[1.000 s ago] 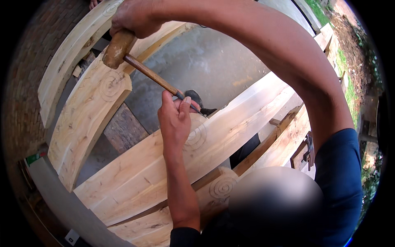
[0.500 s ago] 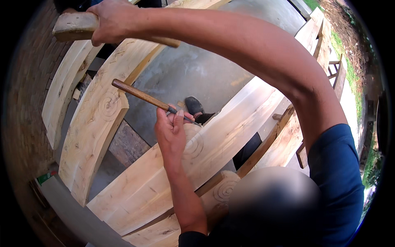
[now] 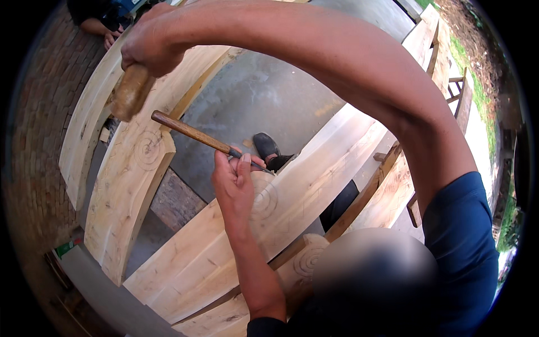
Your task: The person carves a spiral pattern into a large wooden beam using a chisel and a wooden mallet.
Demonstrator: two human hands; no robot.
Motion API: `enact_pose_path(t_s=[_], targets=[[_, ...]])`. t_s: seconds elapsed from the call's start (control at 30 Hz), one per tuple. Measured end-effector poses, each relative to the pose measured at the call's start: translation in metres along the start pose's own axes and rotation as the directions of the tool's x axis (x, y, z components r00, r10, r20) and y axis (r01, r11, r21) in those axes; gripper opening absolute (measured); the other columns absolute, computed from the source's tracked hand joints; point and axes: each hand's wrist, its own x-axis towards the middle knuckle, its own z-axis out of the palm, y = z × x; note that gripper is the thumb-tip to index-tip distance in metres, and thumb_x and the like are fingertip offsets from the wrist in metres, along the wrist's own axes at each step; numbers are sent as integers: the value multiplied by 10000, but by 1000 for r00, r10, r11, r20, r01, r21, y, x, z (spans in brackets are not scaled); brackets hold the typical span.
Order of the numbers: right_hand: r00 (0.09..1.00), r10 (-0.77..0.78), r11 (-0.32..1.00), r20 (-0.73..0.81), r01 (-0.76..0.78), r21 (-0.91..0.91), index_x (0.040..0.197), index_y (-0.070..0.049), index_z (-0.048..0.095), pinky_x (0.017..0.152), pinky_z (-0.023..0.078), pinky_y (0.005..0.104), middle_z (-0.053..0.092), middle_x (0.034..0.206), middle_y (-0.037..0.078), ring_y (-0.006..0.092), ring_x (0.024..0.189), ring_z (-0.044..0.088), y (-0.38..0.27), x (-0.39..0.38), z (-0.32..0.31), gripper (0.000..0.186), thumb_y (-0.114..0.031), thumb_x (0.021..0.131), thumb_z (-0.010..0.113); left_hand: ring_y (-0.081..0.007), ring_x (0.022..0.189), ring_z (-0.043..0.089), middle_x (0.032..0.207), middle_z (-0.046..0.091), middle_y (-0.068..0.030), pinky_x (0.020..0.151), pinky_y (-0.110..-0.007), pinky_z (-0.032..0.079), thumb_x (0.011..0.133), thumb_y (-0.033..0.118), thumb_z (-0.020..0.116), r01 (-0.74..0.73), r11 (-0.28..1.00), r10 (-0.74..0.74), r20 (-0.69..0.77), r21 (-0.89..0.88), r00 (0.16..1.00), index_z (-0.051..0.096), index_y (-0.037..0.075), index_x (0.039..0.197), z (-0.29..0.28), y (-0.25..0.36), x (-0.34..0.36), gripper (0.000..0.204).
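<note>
My left hand (image 3: 234, 178) is closed round the metal shank of a chisel (image 3: 190, 130), whose wooden handle slants up to the left. The chisel's tip meets the edge of a pale, curved wooden beam (image 3: 314, 185), next to a spiral drawn on its face. Up at the left, my right hand (image 3: 152, 42) grips a wooden mallet (image 3: 132, 95). The mallet's blurred head hangs below the fist, apart from the chisel handle's end; its own handle is hidden by the hand.
Another curved beam (image 3: 126, 191) with a spiral lies to the left, beside a dark timber block (image 3: 177, 199). A carved beam end (image 3: 306, 258) lies near me. A co-worker's hand (image 3: 112, 37) rests at the far left. One shoe (image 3: 265, 146) stands on the concrete floor (image 3: 252, 84).
My right hand has turned the mallet, so its head has swung from the far left down toward the chisel handle. A co-worker's hand now shows. My left hand and the chisel have hardly moved.
</note>
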Motion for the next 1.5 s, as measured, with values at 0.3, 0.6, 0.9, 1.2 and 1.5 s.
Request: enact_pose_path(t_s=[0.3, 0.6, 0.9, 1.2, 1.5], targets=[[997, -34, 998, -65, 30, -55, 1262, -285, 781, 948, 580, 422, 794, 1135, 23, 260, 1118, 743, -3, -13, 7, 433, -105, 868, 762, -192, 807, 714, 906, 716, -164, 763, -316, 605, 1088, 29, 541, -6, 999, 5, 28, 35, 1000, 469, -3, 1188, 0, -1, 2, 127], [933, -9, 992, -359, -35, -118, 1017, -215, 815, 780, 603, 396, 778, 910, 50, 270, 953, 772, -8, -40, 38, 201, -124, 857, 735, -189, 797, 708, 917, 719, -172, 760, -307, 603, 1097, 41, 531, -2, 990, -4, 42, 139, 999, 475, -6, 1141, 5, 5, 3, 85], [747, 513, 842, -424, -342, 416, 1296, -211, 641, 641, 537, 455, 674, 894, 73, 319, 842, 696, -8, -196, 114, 541, -43, 785, 700, -271, 841, 764, 957, 726, -219, 762, -336, 630, 1104, 91, 513, -147, 983, 94, -396, -107, 913, 445, -3, 1200, 18, -2, 0, 150], [812, 554, 803, -182, -464, 375, 1397, -174, 591, 736, 571, 392, 667, 995, 45, 261, 873, 688, -26, -259, 157, 760, -153, 687, 860, -272, 719, 744, 907, 716, -210, 717, -353, 628, 1125, 165, 502, -81, 994, 44, -405, -73, 913, 443, 13, 1308, 20, 3, -2, 244], [853, 521, 796, -20, -478, 371, 1340, -145, 584, 727, 582, 382, 675, 982, 47, 252, 870, 698, -22, -257, 166, 746, -187, 666, 901, -261, 741, 727, 881, 684, -193, 720, -393, 655, 1132, 200, 510, -40, 997, 56, -257, 66, 965, 442, 11, 1281, 20, 0, -4, 250]])
